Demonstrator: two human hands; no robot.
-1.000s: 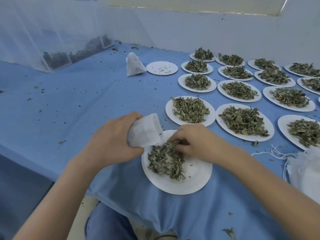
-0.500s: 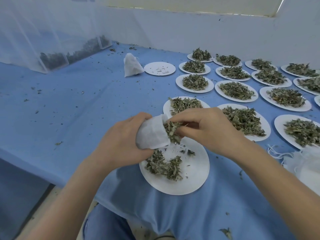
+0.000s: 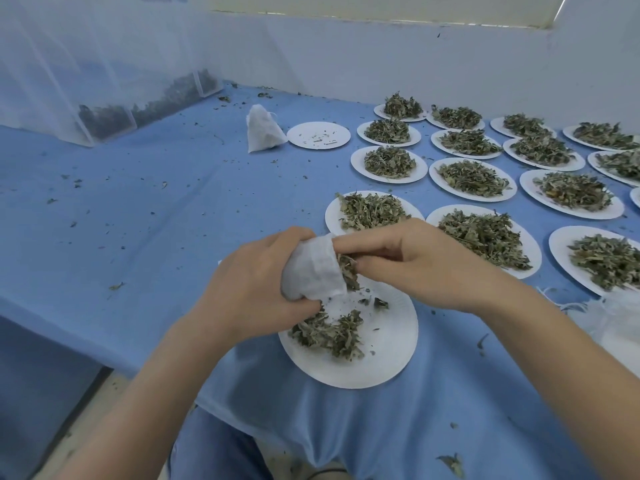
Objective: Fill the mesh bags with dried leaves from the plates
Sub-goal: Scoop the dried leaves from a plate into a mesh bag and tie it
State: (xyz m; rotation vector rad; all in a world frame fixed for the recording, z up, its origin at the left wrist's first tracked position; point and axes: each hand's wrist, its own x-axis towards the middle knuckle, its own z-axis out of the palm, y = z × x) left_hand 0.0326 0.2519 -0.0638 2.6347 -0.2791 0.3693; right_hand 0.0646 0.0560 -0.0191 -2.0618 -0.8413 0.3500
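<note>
1. Two hands meet above the near plate (image 3: 377, 355) in the head view: the left hand (image 3: 249, 292) grips a white bag (image 3: 313, 271), mouth facing right.
2. Right hand (image 3: 412, 265) has its fingers curled, pinching leaves (image 3: 348, 271) at the bag's mouth.
3. More leaves lie on the plate below.
4. Filled plates (image 3: 485, 237) sit beyond, right; a filled bag (image 3: 263, 133) stands far back.
</note>
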